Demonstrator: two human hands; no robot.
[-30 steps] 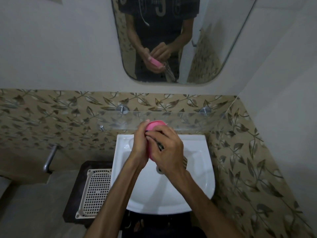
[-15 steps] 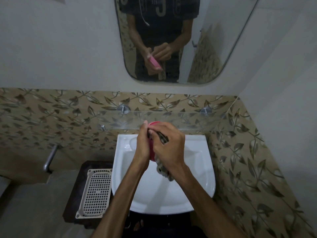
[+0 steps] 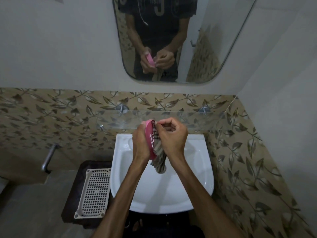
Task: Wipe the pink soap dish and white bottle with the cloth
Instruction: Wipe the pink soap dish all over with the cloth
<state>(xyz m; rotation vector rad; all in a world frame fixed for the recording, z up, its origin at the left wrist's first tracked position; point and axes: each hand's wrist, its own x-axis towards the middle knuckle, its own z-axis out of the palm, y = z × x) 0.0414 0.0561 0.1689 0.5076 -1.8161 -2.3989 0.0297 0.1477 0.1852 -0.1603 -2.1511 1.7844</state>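
Note:
My left hand [image 3: 141, 142] grips the pink soap dish [image 3: 149, 138] on its edge, slotted face turned to the right, above the white sink [image 3: 197, 177]. My right hand [image 3: 173, 136] pinches a checked cloth [image 3: 158, 157] against the dish's top rim. The cloth's loose end hangs down over the basin. The mirror [image 3: 214, 48] reflects both hands with the dish and cloth. No white bottle is in view.
A glass shelf [image 3: 197, 121] on two metal pegs runs along the leaf-patterned tiles just behind my hands. A cream perforated tray [image 3: 94, 193] lies on a dark stand left of the sink. A metal pipe [image 3: 48, 156] sticks out of the left wall.
The right hand has drawn the cloth up to the dish's top rim, and the dish's slotted face now shows. More cloth hangs below the hands.

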